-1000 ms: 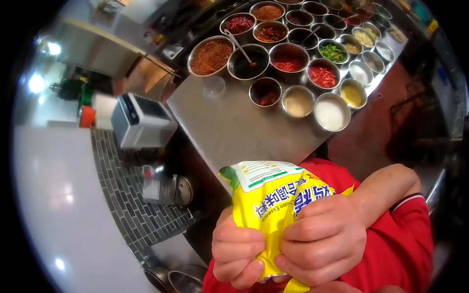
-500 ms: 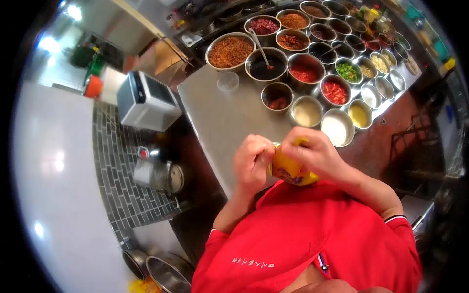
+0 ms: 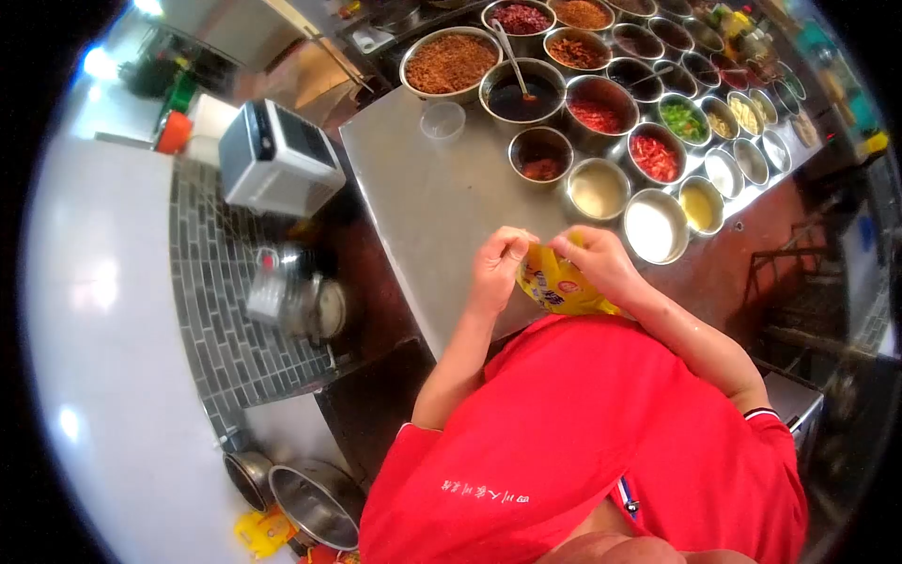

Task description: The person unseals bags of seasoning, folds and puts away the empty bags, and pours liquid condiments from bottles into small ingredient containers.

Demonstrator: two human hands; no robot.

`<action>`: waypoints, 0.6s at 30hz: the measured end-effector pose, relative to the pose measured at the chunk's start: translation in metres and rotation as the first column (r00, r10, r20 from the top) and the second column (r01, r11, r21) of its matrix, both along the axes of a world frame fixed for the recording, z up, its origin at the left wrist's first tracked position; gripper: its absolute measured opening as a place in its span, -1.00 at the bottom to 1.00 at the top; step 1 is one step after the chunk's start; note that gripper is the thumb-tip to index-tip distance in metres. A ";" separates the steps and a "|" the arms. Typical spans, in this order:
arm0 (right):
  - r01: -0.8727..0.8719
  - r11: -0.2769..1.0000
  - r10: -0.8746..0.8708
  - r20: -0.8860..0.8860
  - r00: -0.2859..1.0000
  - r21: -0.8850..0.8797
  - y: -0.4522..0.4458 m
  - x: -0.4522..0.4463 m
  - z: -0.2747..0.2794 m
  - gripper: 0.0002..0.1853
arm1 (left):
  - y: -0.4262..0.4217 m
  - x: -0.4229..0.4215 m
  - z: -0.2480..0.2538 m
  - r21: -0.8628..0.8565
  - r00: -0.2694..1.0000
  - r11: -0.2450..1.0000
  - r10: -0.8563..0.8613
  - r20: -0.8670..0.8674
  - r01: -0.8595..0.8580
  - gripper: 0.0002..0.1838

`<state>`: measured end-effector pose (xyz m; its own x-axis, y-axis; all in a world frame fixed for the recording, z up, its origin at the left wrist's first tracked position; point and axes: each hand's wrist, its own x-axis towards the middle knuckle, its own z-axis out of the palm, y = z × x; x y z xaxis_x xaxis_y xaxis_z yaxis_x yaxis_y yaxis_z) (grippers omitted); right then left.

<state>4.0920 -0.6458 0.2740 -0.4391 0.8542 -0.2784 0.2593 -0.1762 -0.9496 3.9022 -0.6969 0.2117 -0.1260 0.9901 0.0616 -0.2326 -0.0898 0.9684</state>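
A yellow printed plastic bag hangs between my hands, just in front of my red shirt and over the near edge of the steel table. My left hand pinches its top left corner. On the other side, my right hand grips the top edge with the fingers closed. The print on the bag's front is partly visible, and its contents are hidden. Beyond my hands stand a pot of white powder or liquid and a pot of pale yellowish stuff.
Several steel pots of seasonings cover the far side of the steel table, among them chopped red peppers and a dark sauce with a ladle. A clear plastic cup stands near the left edge. Steel basins lie low at left.
Both hands have moved farther out from my body with the yellow bag. More of its printed front shows now, and my grip sits at its top edge.
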 end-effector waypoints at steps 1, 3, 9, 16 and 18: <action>-0.018 0.991 0.014 0.031 0.999 0.135 -0.001 0.000 -0.004 -0.74 | -0.002 0.000 -0.003 -0.010 1.000 1.000 0.005 0.017 -0.005 -0.87; -0.061 0.940 0.030 0.095 0.995 0.337 -0.002 0.001 -0.008 -0.76 | -0.006 0.000 -0.010 -0.034 0.998 0.999 0.018 0.052 -0.016 -0.88; -0.079 0.940 0.035 0.136 0.990 0.333 -0.008 0.013 -0.009 -0.80 | -0.012 -0.003 -0.038 -0.047 0.951 0.974 0.227 0.212 -0.222 -0.88; -0.125 0.951 0.096 0.115 0.989 0.283 -0.007 0.007 -0.006 -0.82 | -0.013 -0.014 -0.032 -0.073 0.954 0.988 0.149 0.259 -0.134 -0.87; -0.176 0.914 0.134 0.138 0.981 0.365 -0.008 0.011 -0.008 -0.78 | -0.013 -0.013 -0.029 -0.075 0.951 0.986 0.163 0.262 -0.148 -0.86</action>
<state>4.1027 -0.6540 0.2659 -0.5596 0.8288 -0.0055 0.3593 0.2366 -0.9027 3.8896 -0.7102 0.1828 -0.2829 0.9580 -0.0478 -0.4698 -0.0950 0.8777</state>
